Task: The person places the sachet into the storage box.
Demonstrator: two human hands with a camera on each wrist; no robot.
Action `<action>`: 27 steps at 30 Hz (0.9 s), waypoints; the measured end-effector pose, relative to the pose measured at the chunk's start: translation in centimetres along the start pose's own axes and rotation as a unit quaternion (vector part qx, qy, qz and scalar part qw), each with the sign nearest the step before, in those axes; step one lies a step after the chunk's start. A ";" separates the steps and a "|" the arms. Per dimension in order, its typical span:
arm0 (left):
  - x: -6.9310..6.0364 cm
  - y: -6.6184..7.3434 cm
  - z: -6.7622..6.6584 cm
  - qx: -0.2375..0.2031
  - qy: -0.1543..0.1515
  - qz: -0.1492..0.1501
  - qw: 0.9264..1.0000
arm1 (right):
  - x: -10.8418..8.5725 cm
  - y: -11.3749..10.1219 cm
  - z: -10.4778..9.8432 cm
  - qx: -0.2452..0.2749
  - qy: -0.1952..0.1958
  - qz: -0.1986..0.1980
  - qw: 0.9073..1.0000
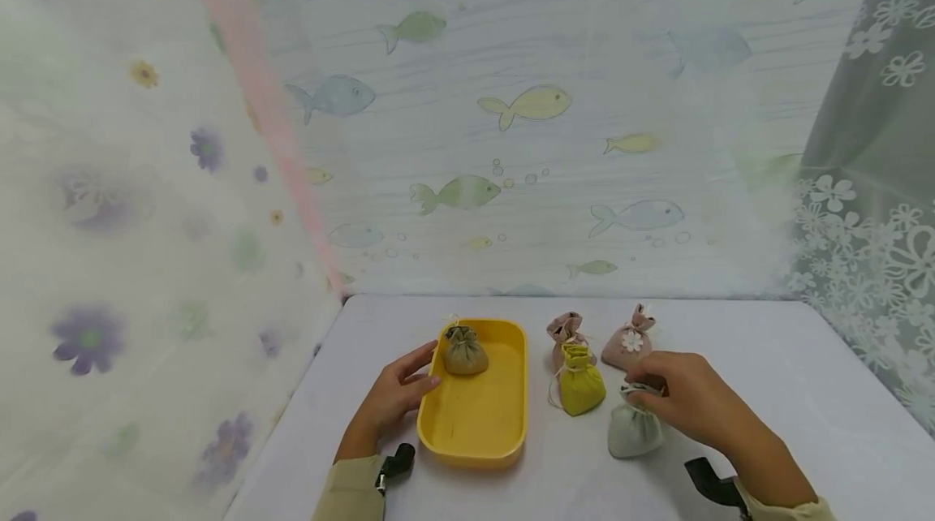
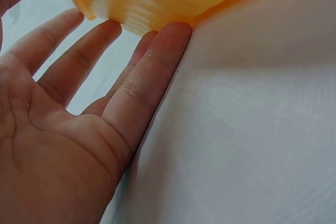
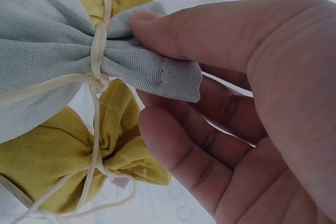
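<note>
Head view, left hand: The left hand (image 1: 392,401) is at the left long side of the yellow tray (image 1: 475,417). It is not clenched; in the left wrist view its fingers lie nearly straight and touch the outside of the tray wall, and in the head view the thumb is at the rim.
Tray: It stands on the white table (image 1: 558,480), with one greenish bag (image 1: 465,353) inside, at the far end.
Middle bags: To the right of the tray is a pink bag (image 1: 564,328), and in front of it, partly covering it, a yellow bag (image 1: 582,393).
Flower bag: The flower bag (image 1: 626,344), also pink, is further right, behind the fingers of the right hand.
Pale bag: The pale bag (image 1: 634,433) is nearest to the person among the bags outside the tray, upright; I cannot tell if its bottom touches the table.
Right hand: The right hand (image 1: 687,393) pinches the gathered top of the pale bag, above its cord, between thumb and fingers.
Step in hand: In my judgement, it is the grasping of the pale bag, while the left hand steadies the tray.
Next move: Any lift would call for a firm pinch and a path clear of the yellow bag and its loose string.
</note>
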State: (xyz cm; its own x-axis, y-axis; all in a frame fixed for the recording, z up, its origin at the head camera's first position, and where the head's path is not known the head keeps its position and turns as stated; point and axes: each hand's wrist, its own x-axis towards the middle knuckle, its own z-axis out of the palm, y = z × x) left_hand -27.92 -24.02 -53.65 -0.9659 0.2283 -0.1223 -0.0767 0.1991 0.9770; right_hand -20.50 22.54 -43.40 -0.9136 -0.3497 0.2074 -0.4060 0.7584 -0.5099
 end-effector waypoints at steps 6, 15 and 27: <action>0.2 -0.2 0.0 0.005 -0.001 0.002 1.000 | 0.0 0.1 0.2 -0.001 0.012 -0.014 1.000; 0.3 -0.4 0.0 -0.002 -0.003 0.010 1.000 | 0.1 0.0 0.3 -0.002 0.015 -0.018 1.000; 0.1 -0.1 0.2 -0.002 0.004 0.005 1.000 | 0.2 -0.2 0.4 -0.015 0.027 -0.030 0.999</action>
State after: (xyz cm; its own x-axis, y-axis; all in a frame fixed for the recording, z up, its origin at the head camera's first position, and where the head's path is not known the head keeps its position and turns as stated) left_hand -27.93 -23.84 -53.83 -0.9683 0.2234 -0.1118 -0.0682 0.1940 0.9786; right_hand -20.56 22.10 -43.62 -0.8870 -0.3656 0.2820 -0.4600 0.7529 -0.4707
